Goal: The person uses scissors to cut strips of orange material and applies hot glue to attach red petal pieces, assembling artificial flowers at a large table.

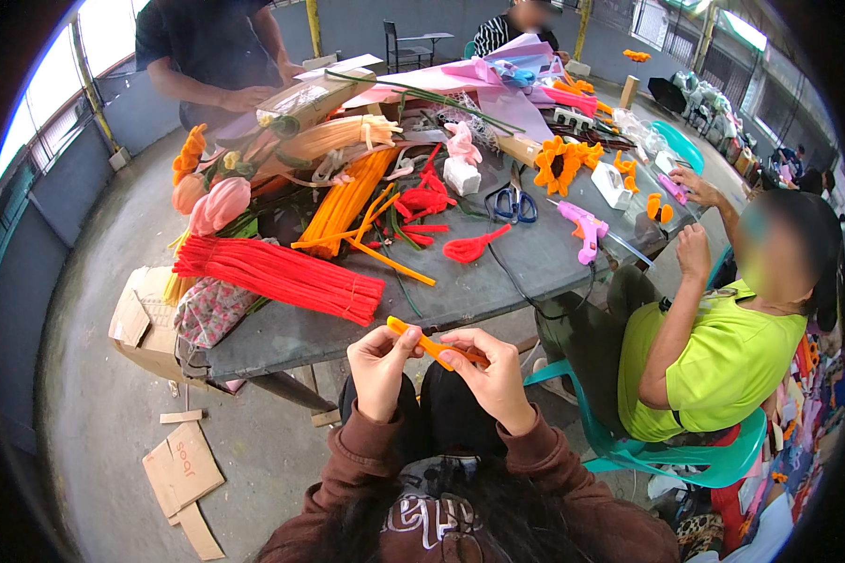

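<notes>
An orange pipe cleaner piece (433,347), folded into a narrow strip, is held between both hands above my lap. The thumb and fingers of my left hand (384,359) pinch its upper left end. Its lower right end sits in the fingers of my right hand (489,373). Beyond my hands, on the table (436,295), lies a thick bundle of red pipe cleaners (282,278). Behind it are a bundle of orange pipe cleaners (348,200) and some loose orange stems (394,265). A red looped petal shape (468,248) lies nearer the table's middle.
Blue-handled scissors (514,204) and a pink glue gun (583,229) with a trailing cord lie on the table. An orange pipe-cleaner flower (558,166) is farther back. On my right sits a person in a lime shirt (718,359); another person (204,63) stands across the table.
</notes>
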The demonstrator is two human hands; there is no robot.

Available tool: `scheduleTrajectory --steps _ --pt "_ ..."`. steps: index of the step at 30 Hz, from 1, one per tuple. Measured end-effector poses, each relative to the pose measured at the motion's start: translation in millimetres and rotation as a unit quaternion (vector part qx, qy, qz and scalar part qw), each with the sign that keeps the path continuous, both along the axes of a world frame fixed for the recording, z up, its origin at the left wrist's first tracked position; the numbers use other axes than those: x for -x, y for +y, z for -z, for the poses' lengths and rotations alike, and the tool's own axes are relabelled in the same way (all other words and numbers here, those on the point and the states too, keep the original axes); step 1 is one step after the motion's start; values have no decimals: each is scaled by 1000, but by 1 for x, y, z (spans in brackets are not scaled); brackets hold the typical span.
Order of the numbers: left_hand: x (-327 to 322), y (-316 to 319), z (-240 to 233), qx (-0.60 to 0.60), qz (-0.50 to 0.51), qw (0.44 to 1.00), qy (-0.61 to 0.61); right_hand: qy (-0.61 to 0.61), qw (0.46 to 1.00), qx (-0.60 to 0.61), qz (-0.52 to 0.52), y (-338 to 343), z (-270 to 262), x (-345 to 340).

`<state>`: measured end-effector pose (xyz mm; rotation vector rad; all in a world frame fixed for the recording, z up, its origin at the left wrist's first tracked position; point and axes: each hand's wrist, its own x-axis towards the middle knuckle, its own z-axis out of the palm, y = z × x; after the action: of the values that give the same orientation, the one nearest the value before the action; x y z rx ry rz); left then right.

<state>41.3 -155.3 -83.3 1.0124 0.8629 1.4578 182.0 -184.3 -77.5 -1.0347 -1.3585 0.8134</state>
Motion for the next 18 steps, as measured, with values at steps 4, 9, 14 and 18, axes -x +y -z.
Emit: scheduleTrajectory --steps 4,9,14,18 --pt "0 0 -1 -4 6 1000 -4 -29 1000 -9 0 0 3 -2" --pt "1 0 -2 2 7 1000 -5 -57 998 -19 6 0 2 -3" --pt "1 1 1 -2 4 1000 -13 -80 996 -38 0 -1 1 -6" --pt "1 1 2 -5 5 1000 -12 -88 994 -56 -23 -2 2 -6"
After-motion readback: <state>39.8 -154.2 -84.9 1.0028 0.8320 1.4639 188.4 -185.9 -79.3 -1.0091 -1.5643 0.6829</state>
